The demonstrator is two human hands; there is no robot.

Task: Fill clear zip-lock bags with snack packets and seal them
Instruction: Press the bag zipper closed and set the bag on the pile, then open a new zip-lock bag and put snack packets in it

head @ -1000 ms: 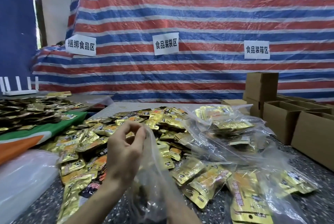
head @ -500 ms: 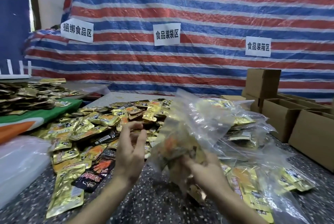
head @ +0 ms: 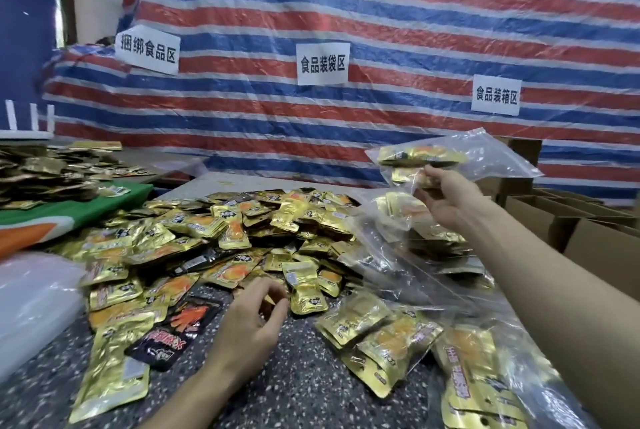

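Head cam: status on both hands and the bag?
Right hand grips filled zip-lock bag, raised over filled-bag pile. Left hand loosely curled, empty, at loose snack packets. Seal not discernible. Nothing blocking.

a red, white and blue striped tarp (head: 381,12) covered the back wall, three white paper signs (head: 322,64) fixed across it. a dark blue panel (head: 24,30) stood upper left, brown cardboard boxes (head: 588,248) at right, and a speckled grey table (head: 304,383) below.

Soft, even indoor light with wide-angle bowing at the frame edges.
Glare flecks the gold packets (head: 242,231) below the striped tarp (head: 381,30) and the clear bag (head: 485,158) before it; shadows are faint; the tarp's stripes curve toward the corners, slightly soft.
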